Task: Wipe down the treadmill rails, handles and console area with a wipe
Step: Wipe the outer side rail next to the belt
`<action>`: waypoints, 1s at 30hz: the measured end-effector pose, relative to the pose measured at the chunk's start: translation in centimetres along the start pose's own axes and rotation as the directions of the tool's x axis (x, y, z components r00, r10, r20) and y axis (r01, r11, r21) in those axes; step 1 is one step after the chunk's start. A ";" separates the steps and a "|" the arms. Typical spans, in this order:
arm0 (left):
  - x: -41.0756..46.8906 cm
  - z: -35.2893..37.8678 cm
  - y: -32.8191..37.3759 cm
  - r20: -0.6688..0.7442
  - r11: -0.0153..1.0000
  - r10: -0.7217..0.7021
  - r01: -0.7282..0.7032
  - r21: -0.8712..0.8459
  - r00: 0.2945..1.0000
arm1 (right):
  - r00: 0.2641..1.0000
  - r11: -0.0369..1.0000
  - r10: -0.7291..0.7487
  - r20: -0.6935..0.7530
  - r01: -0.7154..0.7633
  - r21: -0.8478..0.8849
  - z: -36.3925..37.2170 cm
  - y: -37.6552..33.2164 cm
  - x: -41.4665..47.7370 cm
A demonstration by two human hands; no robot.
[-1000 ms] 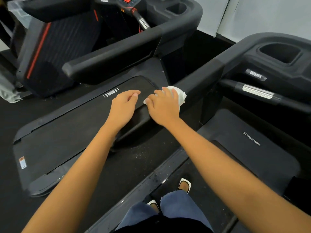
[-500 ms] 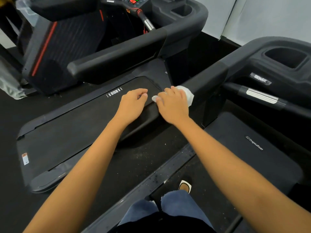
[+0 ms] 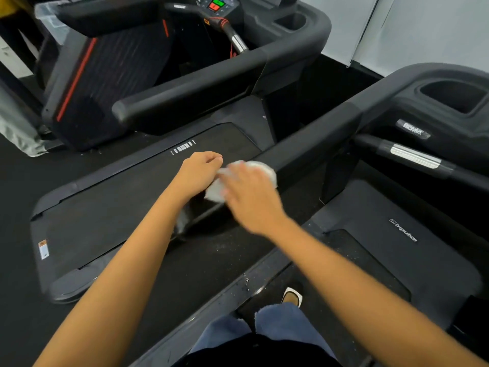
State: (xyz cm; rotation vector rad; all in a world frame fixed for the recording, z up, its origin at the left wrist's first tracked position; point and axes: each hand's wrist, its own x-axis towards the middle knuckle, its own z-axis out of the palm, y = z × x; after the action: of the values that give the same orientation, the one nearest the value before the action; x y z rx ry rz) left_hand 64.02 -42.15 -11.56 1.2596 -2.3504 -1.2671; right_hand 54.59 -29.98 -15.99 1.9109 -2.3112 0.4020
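The white wipe (image 3: 264,169) is bunched on the dark left handrail (image 3: 317,139) of the treadmill I stand on. My right hand (image 3: 251,200) lies over the wipe, holds it against the rail's near end and is blurred by motion. Just left of it, my left hand (image 3: 199,172) rests by the rail end (image 3: 185,221) with fingers loosely curled, holding nothing I can make out; its fingertips are close to the wipe's edge. The console tray (image 3: 449,99) and a silver-banded grip handle (image 3: 415,157) of this treadmill are at the right.
A second treadmill stands to the left, with its belt (image 3: 105,213), handrail (image 3: 190,94) and console with red and green buttons (image 3: 215,4). My feet are on the belt (image 3: 397,247) at the bottom. A white wall (image 3: 423,27) is behind.
My right hand has slid the wipe back along the rail toward its near end, closer to my left hand. My left hand's fingers have curled in.
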 end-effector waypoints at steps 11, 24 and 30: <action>-1.8 -0.1 -2.5 0.063 0.993 -0.102 0.105 -0.061 0.993 | 0.958 0.950 0.282 0.051 -0.286 0.128 2.2 -6.5 -2.6; -2.1 -1.0 -3.5 0.102 0.942 -0.228 0.246 -0.229 0.968 | 0.894 0.893 0.448 -0.003 -0.447 -0.049 0.4 -1.3 2.6; -1.0 -0.7 -2.3 0.069 0.939 -0.236 0.246 -0.239 0.969 | 0.998 0.983 0.011 0.064 -0.022 0.181 0.8 -8.4 -2.2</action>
State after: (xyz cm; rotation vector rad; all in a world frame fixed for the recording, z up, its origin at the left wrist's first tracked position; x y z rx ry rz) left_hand 66.41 -42.43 -12.65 1.4823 -2.0282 -1.6138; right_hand 63.26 -29.55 -16.26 2.0136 -2.4070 0.5814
